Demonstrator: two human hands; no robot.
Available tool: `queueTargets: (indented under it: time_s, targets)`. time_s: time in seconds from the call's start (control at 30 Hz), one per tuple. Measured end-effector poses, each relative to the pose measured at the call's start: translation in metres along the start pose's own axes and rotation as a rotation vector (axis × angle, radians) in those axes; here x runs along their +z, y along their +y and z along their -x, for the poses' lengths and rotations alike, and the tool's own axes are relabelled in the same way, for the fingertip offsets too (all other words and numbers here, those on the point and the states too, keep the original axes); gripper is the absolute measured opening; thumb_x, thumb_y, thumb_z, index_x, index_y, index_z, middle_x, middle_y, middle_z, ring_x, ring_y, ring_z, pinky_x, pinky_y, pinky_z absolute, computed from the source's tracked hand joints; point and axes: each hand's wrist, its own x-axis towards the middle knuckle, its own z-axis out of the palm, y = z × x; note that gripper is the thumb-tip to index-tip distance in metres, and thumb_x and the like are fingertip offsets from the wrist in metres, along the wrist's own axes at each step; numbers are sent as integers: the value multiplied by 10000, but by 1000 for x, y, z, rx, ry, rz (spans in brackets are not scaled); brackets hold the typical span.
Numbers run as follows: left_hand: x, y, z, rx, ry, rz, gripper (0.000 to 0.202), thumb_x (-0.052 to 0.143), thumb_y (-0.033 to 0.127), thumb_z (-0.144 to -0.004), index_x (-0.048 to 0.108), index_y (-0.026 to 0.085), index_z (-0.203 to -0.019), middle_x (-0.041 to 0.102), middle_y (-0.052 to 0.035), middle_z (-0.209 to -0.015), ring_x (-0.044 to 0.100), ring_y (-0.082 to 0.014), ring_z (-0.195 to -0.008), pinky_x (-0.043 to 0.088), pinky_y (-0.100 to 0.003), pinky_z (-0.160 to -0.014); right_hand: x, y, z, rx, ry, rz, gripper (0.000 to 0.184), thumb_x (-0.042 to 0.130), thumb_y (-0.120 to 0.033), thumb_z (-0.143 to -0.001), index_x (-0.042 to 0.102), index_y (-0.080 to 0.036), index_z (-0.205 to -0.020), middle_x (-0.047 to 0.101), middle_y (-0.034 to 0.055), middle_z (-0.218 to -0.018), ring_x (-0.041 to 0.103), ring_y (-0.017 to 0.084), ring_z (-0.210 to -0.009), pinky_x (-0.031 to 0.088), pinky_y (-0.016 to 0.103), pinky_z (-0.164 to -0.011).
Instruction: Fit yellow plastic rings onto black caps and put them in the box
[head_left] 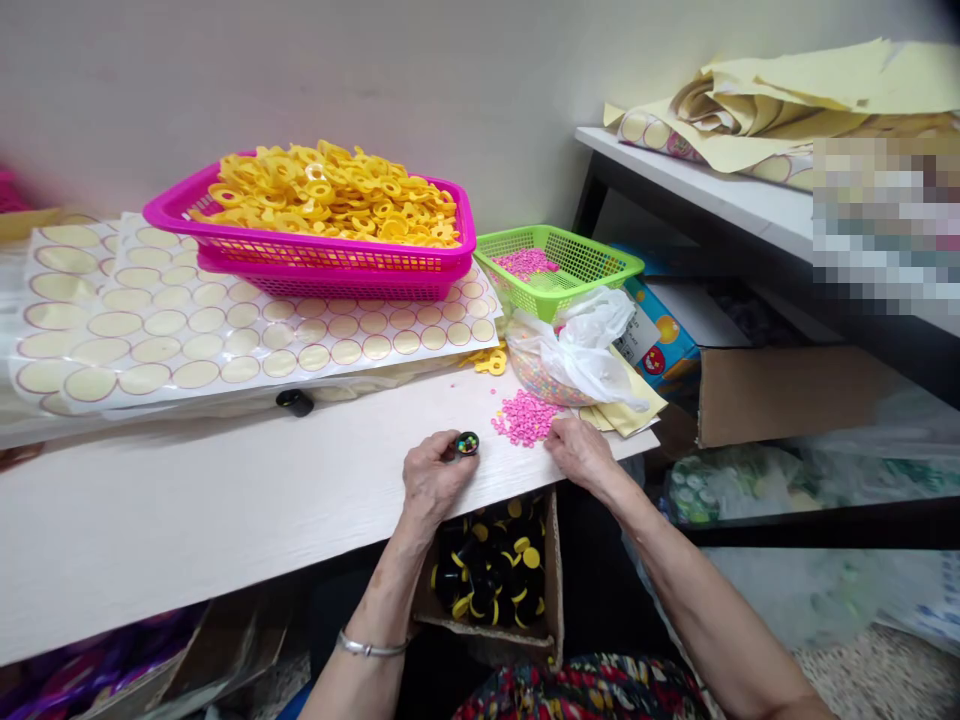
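My left hand [439,474] is closed around a small black cup [467,444], its open mouth turned up and several coloured beads showing inside. At the edge of a loose pile of pink beads [521,418] is my right hand [579,450], its fingers bent together on the tabletop; whatever they pinch is hidden. Behind the pile sits a clear plastic bag [559,365] of mixed coloured beads. Below the table edge, between my forearms, a cardboard box [553,590] holds many black cups with yellow lids [487,565].
A pink basket [322,262] heaped with yellow ring-shaped plastic pieces [337,195] stands on sticker sheets [187,320]. Beside it is a green basket [592,265] with pink beads. Another black cup [295,402] lies by the sheets. At right are a shelf [697,185] and an open carton [780,395].
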Motion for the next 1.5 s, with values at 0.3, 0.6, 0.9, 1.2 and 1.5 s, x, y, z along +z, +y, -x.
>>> queueTargets:
  time_s: [0.3,0.6,0.9,1.2,1.5]
  targets:
    - [2,-5,0,-6,-20,25,310,651,306,-582,679,187,-867,637,11,-700,562,-128,-621,468,-240,-627,5,12,10,-157,158,-260,125,465,-179,-756,563,-168,-678,555,16,-680,493,140,-683,317,235,-611]
    - [2,-5,0,135,-34,-12,346,705,385,-604,675,215,-904,671,-18,-852,584,-162,-775,453,-288,-744,14,-14,18,-307,285,-222,133,421,-160,-821,534,-179,-752,530,37,-765,496,153,-741,341,250,-648]
    - [-5,10,3,216,-86,-167,149,611,291,-681,661,236,-810,657,6,-750,536,-163,-751,386,-279,-710,12,-76,-4,-653,168,-88,186,409,-168,-856,574,-163,-772,514,30,-774,474,125,-694,334,226,-620]
    - [-6,10,4,188,-106,-160,134,601,272,-676,647,240,-798,652,15,-757,529,-172,-771,360,-285,-725,2,-86,-6,-670,53,156,192,407,-96,-811,590,-153,-804,542,39,-784,462,129,-662,291,236,-565]
    - [-6,9,3,169,-121,-147,174,598,241,-670,652,245,-835,662,17,-808,536,-179,-806,359,-291,-741,-1,-94,-10,-635,-29,118,193,442,-88,-774,624,-148,-794,565,50,-767,494,136,-655,317,244,-574]
